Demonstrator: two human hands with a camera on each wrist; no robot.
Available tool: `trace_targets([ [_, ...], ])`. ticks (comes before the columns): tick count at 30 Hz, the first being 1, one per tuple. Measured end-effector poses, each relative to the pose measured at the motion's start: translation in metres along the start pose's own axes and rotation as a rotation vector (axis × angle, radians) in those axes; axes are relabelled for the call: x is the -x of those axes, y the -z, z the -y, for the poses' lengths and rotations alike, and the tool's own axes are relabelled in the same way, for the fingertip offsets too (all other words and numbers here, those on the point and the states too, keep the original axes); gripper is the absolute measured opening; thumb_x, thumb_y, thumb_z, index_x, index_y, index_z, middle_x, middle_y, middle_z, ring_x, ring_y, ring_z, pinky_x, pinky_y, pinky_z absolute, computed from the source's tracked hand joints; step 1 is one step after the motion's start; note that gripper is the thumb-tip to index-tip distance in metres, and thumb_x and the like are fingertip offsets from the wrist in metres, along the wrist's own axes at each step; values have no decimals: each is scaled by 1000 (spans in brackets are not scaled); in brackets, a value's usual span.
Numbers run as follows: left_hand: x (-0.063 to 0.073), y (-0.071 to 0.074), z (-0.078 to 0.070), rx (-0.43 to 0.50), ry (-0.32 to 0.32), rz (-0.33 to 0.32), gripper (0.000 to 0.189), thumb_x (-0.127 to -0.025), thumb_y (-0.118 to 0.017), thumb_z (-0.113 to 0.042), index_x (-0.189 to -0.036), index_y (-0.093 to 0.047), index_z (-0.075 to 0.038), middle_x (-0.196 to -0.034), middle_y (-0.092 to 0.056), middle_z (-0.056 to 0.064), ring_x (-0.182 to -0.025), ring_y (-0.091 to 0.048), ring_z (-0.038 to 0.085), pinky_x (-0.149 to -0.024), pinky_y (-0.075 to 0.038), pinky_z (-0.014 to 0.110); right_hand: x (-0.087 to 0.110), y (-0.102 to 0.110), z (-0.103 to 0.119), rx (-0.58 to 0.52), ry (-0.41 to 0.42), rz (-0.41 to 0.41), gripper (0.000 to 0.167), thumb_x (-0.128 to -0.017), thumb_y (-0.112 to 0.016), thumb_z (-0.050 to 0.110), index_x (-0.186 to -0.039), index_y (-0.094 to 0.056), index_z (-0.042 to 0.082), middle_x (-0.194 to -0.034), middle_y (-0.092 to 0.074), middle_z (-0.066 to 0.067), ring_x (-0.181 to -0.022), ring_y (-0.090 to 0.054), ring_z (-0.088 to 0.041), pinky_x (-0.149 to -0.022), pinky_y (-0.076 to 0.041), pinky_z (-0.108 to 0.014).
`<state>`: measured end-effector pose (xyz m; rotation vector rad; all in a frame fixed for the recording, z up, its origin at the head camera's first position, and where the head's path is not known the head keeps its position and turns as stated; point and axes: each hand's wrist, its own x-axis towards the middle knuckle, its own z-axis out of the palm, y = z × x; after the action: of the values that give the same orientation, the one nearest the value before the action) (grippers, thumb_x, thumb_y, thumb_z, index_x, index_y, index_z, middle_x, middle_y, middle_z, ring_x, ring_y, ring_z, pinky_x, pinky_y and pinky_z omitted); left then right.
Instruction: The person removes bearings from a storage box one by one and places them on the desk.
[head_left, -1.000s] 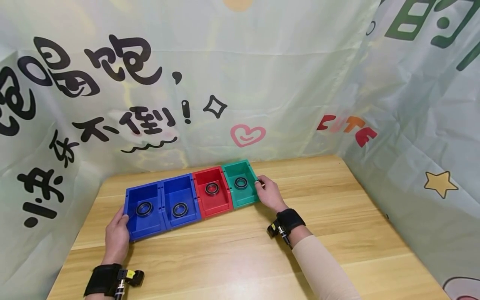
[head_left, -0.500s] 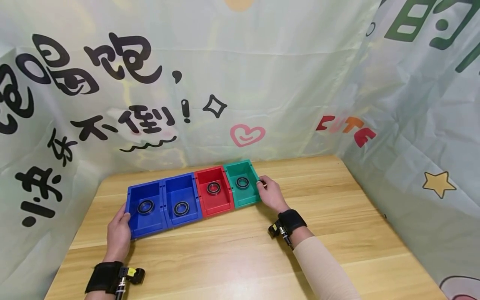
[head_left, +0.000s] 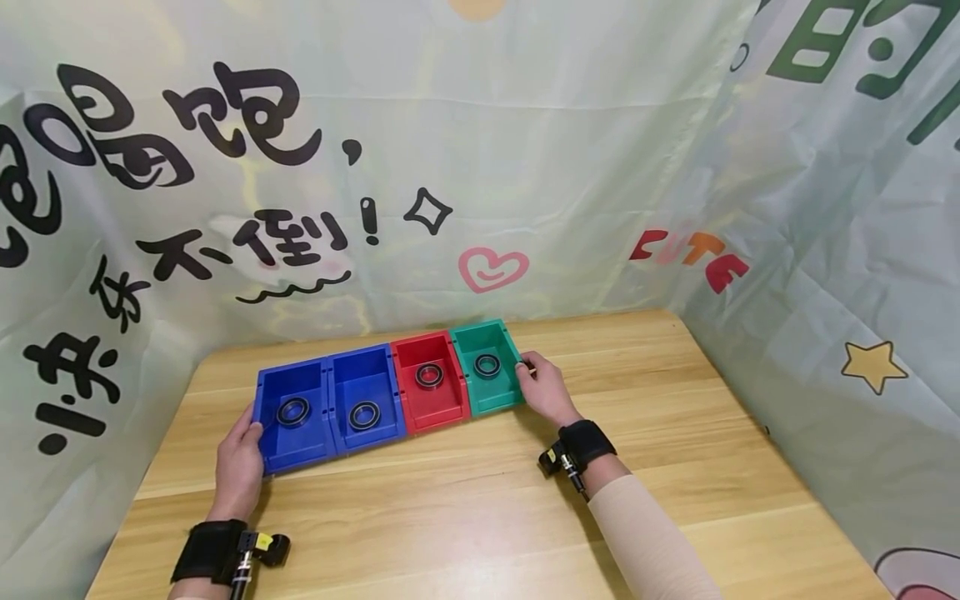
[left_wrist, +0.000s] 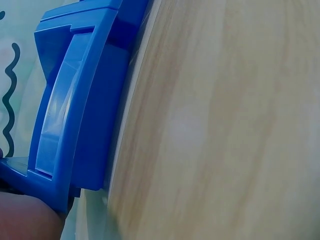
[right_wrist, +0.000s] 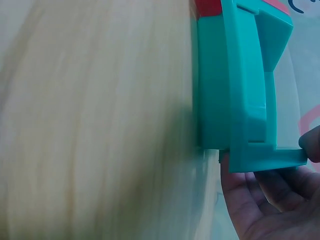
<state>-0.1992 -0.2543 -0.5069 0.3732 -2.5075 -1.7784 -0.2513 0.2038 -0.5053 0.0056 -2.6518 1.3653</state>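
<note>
In the head view a joined row of bins slants across the back of the table: a left blue bin [head_left: 300,450], a second blue bin [head_left: 360,375], a red bin [head_left: 444,408] and a green bin [head_left: 495,398]. Each has one black ring-shaped bearing in it, such as the left bearing [head_left: 293,425] and the green bin's bearing [head_left: 487,376]. My left hand [head_left: 238,468] grips the row's left end, thumb at the rim. At the other end my right hand [head_left: 549,392] pinches the green bin's outer wall; the right wrist view shows the thumb above and fingers [right_wrist: 240,197] outside and beneath.
The wooden table [head_left: 480,517] extends in front of the bins and to their right. A printed cloth backdrop [head_left: 570,167] stands close behind the row and along both sides. Each wrist wears a black strap with a small camera.
Both hands and the bin row have shifted slightly to the right, the left end also a little away from me. The bearings keep their places in the bins, and both grips stay the same.
</note>
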Motion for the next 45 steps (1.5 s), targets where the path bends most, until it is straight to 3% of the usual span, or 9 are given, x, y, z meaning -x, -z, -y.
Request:
trace_targets([
  [13, -8, -10, -2, -1, -16, 14, 51, -105, -18, -31, -154, -14, -19, -158, -17, 5, -145, -10, 27, -116, -11, 50, 3, 10, -5, 7, 3, -21, 28, -101, -46, 22, -115, -61, 3, -103, -60, -13, -83, -55, -26, -72, -49, -38],
  [45, -12, -10, -4, -32, -60, 55, 51, -105, -17, -31, -155, -13, -16, -158, -15, 8, -144, -9, 31, -116, -11, 53, 10, 14, -6, 24, -15, -36, 30, -100, -47, 21, -117, -62, 2, -102, -60, -12, -84, -56, -25, -68, -49, -34],
])
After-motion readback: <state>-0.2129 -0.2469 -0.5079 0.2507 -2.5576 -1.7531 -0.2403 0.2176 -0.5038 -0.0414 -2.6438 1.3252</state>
